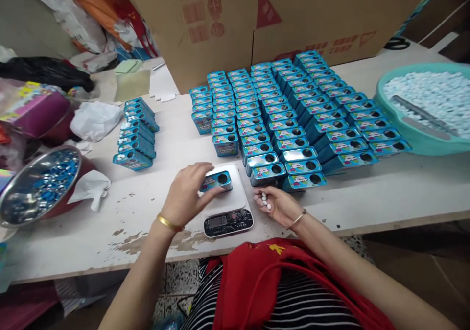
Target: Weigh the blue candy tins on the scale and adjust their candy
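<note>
A blue tin with a round dark hole (222,178) lies on the white plate of a digital scale (235,200). My left hand (189,190) has its thumb and fingers around the left part of that tin. Just right of the scale, my right hand (277,205) is palm up with curled fingers, holding a few small white candies (264,198). Many upright blue tins (268,172) stand in rows beyond my hands, their round holes showing dark. White pieces show on top of some tins in a smaller group (134,158) at the left.
A turquoise basin (407,136) of white candies, with a dark tool on them, sits at the right. At the left are a metal bowl (22,217) of shiny blue pieces and crumpled white tissue (93,188). A large cardboard box (235,31) stands behind the tins.
</note>
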Available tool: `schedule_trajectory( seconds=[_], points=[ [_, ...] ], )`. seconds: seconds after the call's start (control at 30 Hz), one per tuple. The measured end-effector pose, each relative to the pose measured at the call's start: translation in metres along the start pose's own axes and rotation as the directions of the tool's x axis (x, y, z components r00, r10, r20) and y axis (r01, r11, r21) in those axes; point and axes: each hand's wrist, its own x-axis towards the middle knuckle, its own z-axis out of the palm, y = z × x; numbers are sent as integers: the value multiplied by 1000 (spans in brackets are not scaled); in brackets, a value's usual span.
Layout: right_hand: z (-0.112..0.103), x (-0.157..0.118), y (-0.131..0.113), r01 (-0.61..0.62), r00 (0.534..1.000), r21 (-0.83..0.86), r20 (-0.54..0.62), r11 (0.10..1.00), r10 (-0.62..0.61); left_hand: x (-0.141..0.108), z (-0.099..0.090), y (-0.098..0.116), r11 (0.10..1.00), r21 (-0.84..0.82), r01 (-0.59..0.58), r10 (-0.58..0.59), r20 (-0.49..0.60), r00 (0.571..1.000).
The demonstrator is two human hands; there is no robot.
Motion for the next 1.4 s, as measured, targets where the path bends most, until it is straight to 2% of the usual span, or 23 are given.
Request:
schedule_trajectory(
  seconds=[0.07,0.13,0.2,0.3,0.4,0.47,0.53,0.57,0.63,0.73,0.8,0.83,0.9,0.97,1.07,1.23,1.33,1.37,1.4],
  points=[
    [-4,-15,-1,-61,997,139,-30,988,65,-20,-2,-11,983,-85,160,-171,-133,976],
    [-6,-32,1,-141,984,266,-66,954,164,-45,5,-22,931,-170,322,-352,-192,916],
    [-5,-48,5,-247,957,298,-72,922,279,-72,18,-30,870,-238,432,-475,-168,864],
    [-3,-60,10,-344,927,247,-65,906,370,-107,42,-36,828,-245,504,-538,-93,838],
    [1,-58,2,-263,964,79,-7,962,264,-128,60,-37,828,-189,528,-544,-43,838],
    [7,-53,-14,-114,988,-115,87,987,125,-134,66,-37,831,-171,530,-542,-36,839],
    [19,-47,-37,99,977,-322,209,942,-32,-137,69,-38,836,-165,524,-537,-42,843],
    [28,-44,-49,212,957,-417,273,884,-100,-137,70,-39,838,-163,521,-534,-48,844],
    [49,-40,-70,411,899,-575,383,707,-212,-137,72,-42,844,-158,513,-526,-55,849],
    [80,-33,-87,589,802,-745,494,312,-335,-137,74,-46,853,-151,499,-513,-68,856],
    [95,-27,-89,599,760,-799,548,49,-348,-138,76,-48,856,-153,494,-509,-78,857],
    [101,-24,-89,585,756,-809,566,-49,-328,-138,77,-49,856,-156,493,-509,-83,857],
    [106,-18,-85,553,770,-815,579,-171,-269,-140,78,-49,856,-165,489,-507,-90,857],
    [106,-13,-82,532,785,-813,578,-236,-221,-141,79,-50,857,-171,487,-506,-92,858],
    [104,-11,-77,535,784,-803,588,-262,-199,-140,80,-50,854,-165,493,-510,-84,856],
    [102,-21,-78,591,735,-781,625,-202,-262,-136,77,-51,856,-162,491,-508,-78,858],
    [83,-21,-103,660,635,-736,653,-151,-413,-142,74,-57,862,-197,467,-493,-117,862],
    [68,-17,-119,665,592,-733,635,-143,-497,-146,76,-63,855,-198,480,-507,-120,854],
    [47,-11,-139,651,546,-746,589,-140,-596,-149,80,-72,839,-193,508,-528,-65,847]
  ],
)
